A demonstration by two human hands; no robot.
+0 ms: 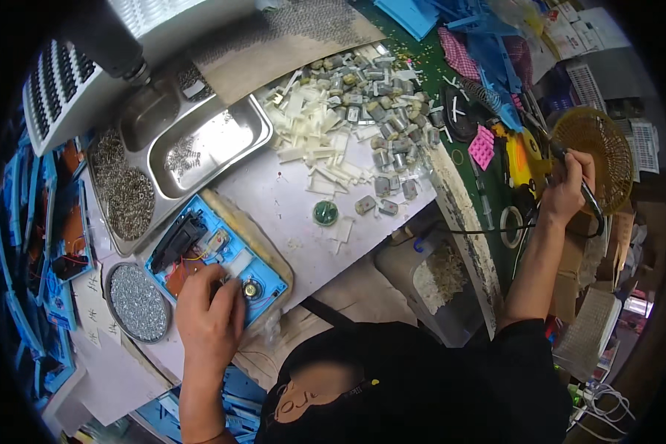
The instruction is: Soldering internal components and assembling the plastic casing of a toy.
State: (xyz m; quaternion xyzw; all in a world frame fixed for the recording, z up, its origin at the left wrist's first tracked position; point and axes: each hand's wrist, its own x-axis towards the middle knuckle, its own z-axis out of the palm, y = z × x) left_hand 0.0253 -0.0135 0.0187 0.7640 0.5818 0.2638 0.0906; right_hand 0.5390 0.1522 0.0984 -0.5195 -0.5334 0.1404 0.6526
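Note:
My left hand is over a light blue plastic housing, its fingers bent down and closed inside it; what they pinch is hidden. Within the housing are a black plastic box, thin coloured wires, a small metal motor, a white block and a round part like a small speaker. A pale foam pad lies beneath the housing. Off to the right, my right hand is closed round the dark handle of a soldering iron. Its metal shaft points up and left, beside a yellow stand.
A steel tray holds screws and springs; a round dish holds small metal pieces. Motors and white plastic parts lie heaped near a green round tin. A power screwdriver hangs upper left. A yellow basket stands right.

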